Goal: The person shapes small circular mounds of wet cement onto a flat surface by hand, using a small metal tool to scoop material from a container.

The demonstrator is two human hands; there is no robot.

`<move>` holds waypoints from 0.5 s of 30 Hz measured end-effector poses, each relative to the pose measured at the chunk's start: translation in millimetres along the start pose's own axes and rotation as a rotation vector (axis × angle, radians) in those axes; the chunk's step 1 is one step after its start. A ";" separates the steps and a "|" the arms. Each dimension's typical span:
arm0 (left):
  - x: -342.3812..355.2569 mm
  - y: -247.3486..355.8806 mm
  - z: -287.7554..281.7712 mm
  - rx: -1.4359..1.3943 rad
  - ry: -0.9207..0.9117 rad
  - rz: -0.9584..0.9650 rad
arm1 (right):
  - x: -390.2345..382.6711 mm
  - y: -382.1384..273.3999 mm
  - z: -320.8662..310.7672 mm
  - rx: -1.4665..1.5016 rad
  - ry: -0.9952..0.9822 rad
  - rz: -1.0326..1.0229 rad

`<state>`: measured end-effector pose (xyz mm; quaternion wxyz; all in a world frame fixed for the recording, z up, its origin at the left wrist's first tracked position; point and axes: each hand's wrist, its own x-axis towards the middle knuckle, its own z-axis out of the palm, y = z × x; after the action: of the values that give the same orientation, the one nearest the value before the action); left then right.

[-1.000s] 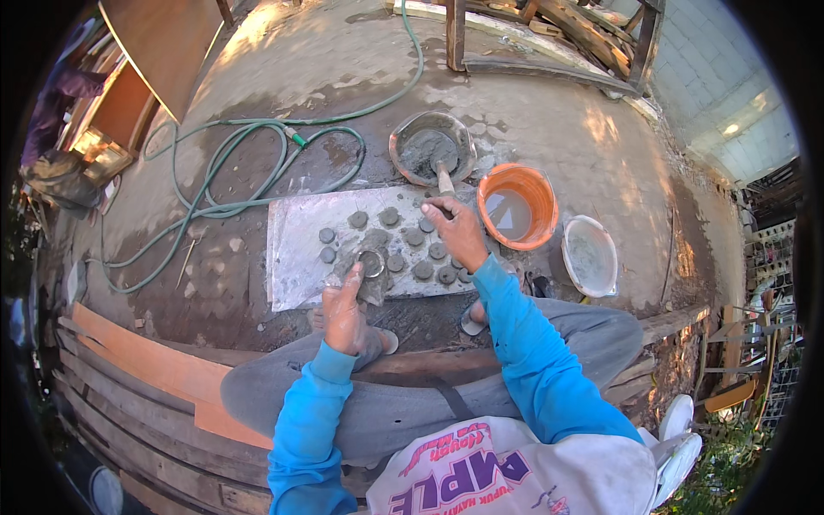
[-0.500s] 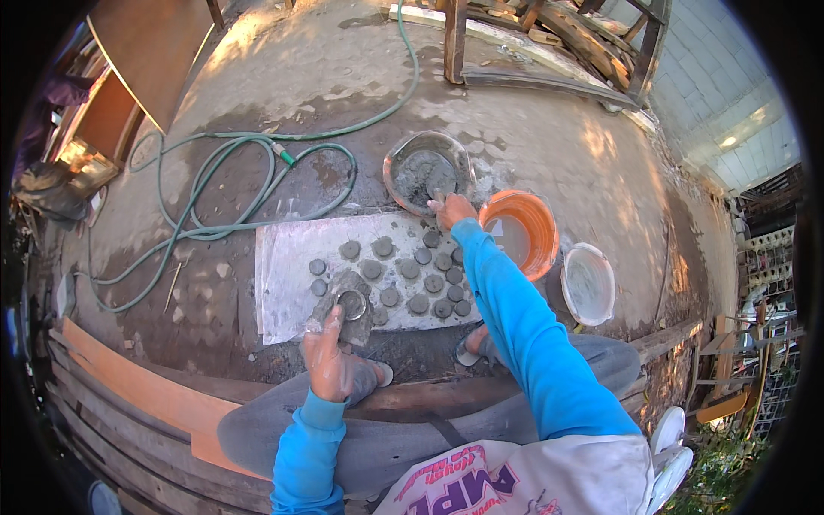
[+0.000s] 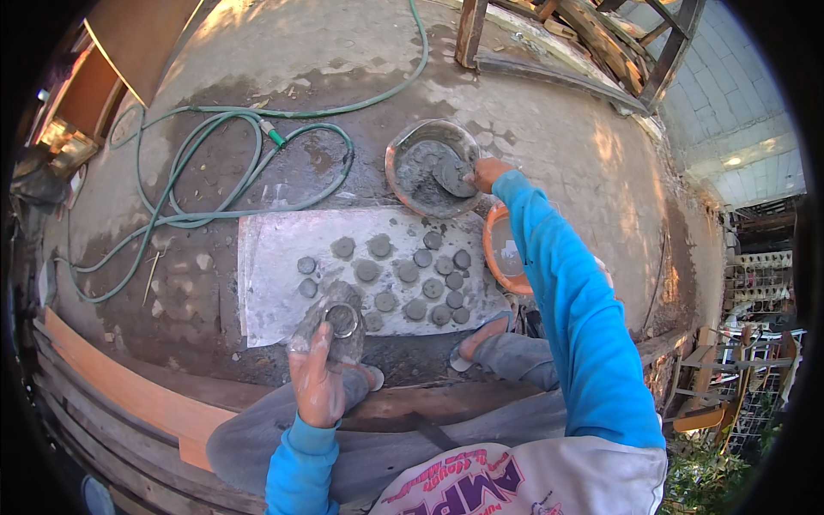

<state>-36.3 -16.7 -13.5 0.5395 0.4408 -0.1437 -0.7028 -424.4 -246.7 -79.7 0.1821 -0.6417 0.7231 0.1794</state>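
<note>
My left hand (image 3: 318, 386), smeared with grey mortar, grips a flat mortar-coated board (image 3: 348, 349). Its thumb lies on top; the fingers underneath are hidden. A round ring mould (image 3: 342, 321) rests on that board with grey mortar inside. Over the basin (image 3: 392, 178) at the far middle, my right hand (image 3: 490, 174) is closed on a trowel (image 3: 451, 175), whose handle is mostly hidden. The trowel's grey-coated blade lies in the wet mortar (image 3: 418, 163). Between my hands, several small round mortar discs (image 3: 407, 271) sit on a pale sheet (image 3: 275, 249) on the ground.
An orange bucket (image 3: 496, 249) stands right of the sheet, partly behind my right arm. A looped green hose (image 3: 215, 225) lies at the left. Wooden planks (image 3: 137, 378) run near my legs, and a wooden frame (image 3: 558, 75) stands at the far right.
My right hand has moved right across the basin, and the trowel blade now shows broadside in the mortar. My left hand still holds the board with the ring mould.
</note>
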 end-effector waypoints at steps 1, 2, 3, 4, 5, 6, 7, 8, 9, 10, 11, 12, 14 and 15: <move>0.4 0.1 1.0 -0.004 0.008 -0.011 | -2.7 -2.5 -4.5 -0.071 0.018 -0.038; 0.1 1.5 3.2 -0.005 0.013 -0.024 | 1.3 -4.0 -2.4 -0.192 0.051 -0.045; -0.6 3.0 5.8 -0.006 0.017 -0.036 | 7.6 -8.1 1.6 -0.312 0.084 -0.053; -1.0 5.5 10.3 0.004 -0.006 -0.034 | 12.5 -11.9 6.0 -0.432 0.117 -0.061; -1.2 9.5 16.6 0.017 -0.028 -0.027 | 14.6 -16.9 13.1 -0.510 0.182 -0.090; -1.0 11.7 19.5 0.030 -0.046 -0.017 | 16.1 -25.6 22.1 -0.587 0.249 -0.124; 0.0 9.9 19.4 0.030 -0.012 -0.002 | 18.1 -30.7 27.4 -0.664 0.317 -0.158; 1.3 6.5 17.0 0.033 0.028 0.010 | 21.9 -33.4 30.6 -0.617 0.307 -0.166; 2.1 4.2 15.3 0.036 0.066 0.023 | 25.6 -34.5 32.5 -0.570 0.297 -0.173; 2.5 3.5 14.9 0.043 0.073 0.053 | 29.4 -35.6 34.1 -0.524 0.286 -0.180; 2.4 0.8 14.6 0.045 0.080 0.074 | 28.7 -34.9 34.6 -0.507 0.300 -0.203; 2.6 -0.9 13.9 0.047 0.085 0.094 | 28.0 -33.4 34.1 -0.490 0.313 -0.225; 3.7 7.6 13.6 0.047 0.043 0.020 | 25.0 -34.6 35.6 -0.527 0.332 -0.271; 4.1 10.5 13.8 0.044 0.018 -0.014 | 21.9 -36.6 37.7 -0.581 0.337 -0.296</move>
<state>-40.4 -28.1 -0.4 0.5261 0.4599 -0.1510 -0.6992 -389.2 -251.1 -124.3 -0.1055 -0.7847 0.5612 0.2411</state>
